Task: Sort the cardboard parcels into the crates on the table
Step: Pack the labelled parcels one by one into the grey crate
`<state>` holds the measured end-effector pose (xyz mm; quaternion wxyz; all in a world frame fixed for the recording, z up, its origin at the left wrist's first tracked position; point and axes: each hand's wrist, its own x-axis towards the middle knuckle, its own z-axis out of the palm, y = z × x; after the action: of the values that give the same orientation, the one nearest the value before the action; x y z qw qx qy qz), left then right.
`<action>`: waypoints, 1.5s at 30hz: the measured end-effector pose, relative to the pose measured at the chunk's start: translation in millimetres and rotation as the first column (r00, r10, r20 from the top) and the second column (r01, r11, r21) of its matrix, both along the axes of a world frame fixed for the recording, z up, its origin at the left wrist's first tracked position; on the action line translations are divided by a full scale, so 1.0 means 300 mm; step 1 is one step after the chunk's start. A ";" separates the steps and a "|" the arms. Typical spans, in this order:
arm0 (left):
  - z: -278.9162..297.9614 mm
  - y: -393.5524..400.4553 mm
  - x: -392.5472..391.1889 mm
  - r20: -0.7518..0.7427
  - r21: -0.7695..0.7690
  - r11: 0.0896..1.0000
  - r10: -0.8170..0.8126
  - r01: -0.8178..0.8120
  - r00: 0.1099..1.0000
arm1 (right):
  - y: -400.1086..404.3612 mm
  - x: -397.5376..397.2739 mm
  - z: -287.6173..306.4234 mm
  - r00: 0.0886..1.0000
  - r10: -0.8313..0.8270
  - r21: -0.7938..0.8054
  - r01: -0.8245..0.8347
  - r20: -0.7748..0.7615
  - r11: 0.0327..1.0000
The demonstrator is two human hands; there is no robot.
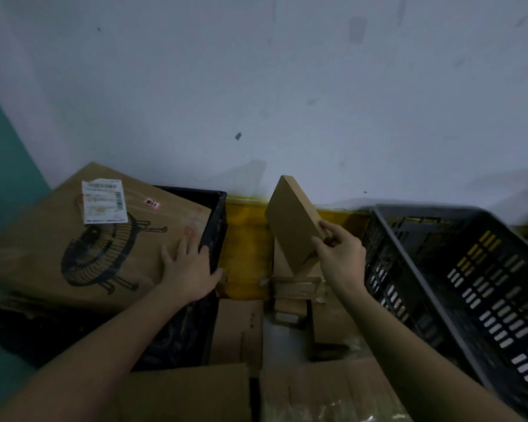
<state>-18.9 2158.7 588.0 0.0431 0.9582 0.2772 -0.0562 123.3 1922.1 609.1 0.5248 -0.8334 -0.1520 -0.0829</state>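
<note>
1. The right hand (342, 254) holds a flat parcel (293, 220) by its near lower corner, thumb on the top face and fingers curled under it, clamped on the cardboard.
2. The flat parcel is lifted clear and tilted, its far end pointing up toward the wall (287, 86), above the gap between the two crates.
3. The left hand (189, 269) lies flat with fingers spread on the big box (104, 239), its thumb side touching the rim of the left crate (217, 220). It grips nothing.
4. The big box bears a printed fan drawing and a white shipping label (104, 201). It sits tilted in the left crate and covers most of it, with its far corner rising against the wall.
5. The right crate (470, 284) is dark grey with slotted walls and stands tilted at the right. No parcel can be seen inside it.
6. Between the crates a yellow surface (244, 254) shows, and on it, under the flat parcel, lies a small pile of parcels (296, 290).
7. More cardboard boxes (195, 391) lie nearest the camera, under both forearms.
</note>
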 end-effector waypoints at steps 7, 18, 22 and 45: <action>0.234 -0.400 0.218 0.122 -0.993 0.056 0.475 0.108 0.871 | -0.165 0.016 0.077 0.744 0.362 -0.332 -0.198 0.561 0.922; 0.288 -0.743 0.352 0.208 -0.972 0.028 0.558 0.233 0.803 | -0.534 0.196 0.174 0.974 0.154 -0.027 -0.151 0.165 0.988; 0.288 -0.809 0.351 0.250 -0.959 0.049 0.602 0.278 0.758 | -0.626 0.251 0.173 0.821 0.438 0.283 -0.350 -0.367 0.893; 0.229 -0.928 0.340 0.428 -0.897 0.217 0.647 0.386 0.631 | -0.723 0.151 0.177 0.876 0.318 0.521 -0.091 -0.364 0.849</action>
<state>83.1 1880.4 656.6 0.7419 0.6005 0.2245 0.1963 168.8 1705.1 662.3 0.7441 -0.6487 -0.0948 0.1283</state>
